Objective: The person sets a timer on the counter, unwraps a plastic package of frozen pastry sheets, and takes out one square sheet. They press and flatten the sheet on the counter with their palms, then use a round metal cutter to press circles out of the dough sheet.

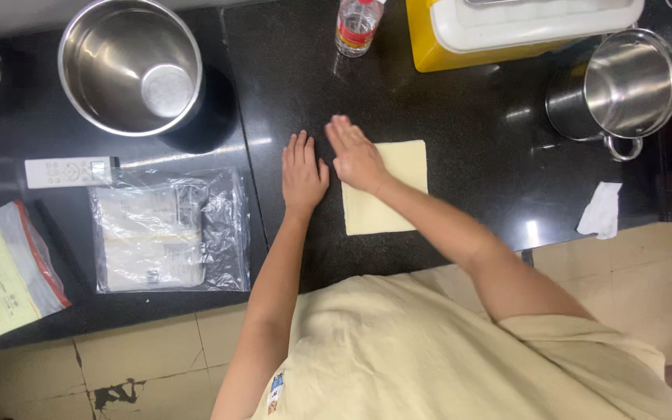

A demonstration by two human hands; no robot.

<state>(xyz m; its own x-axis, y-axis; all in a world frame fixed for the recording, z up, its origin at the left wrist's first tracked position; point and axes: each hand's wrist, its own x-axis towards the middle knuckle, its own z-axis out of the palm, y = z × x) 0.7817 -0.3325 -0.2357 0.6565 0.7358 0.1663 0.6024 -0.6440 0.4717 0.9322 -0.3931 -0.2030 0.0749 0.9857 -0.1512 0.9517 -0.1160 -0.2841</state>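
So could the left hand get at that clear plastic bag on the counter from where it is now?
Probably yes. The left hand lies flat on the black counter, and the clear plastic bag sits just to its left with only bare counter between them. Nothing blocks a sideways reach.

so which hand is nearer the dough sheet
Right. The right hand lies flat on the upper left corner of the dough sheet. The left hand is flat on the black counter just left of the sheet, not touching it.

Pale yellow square dough sheet [394, 190] lies flat on the black counter, upper-left corner covered
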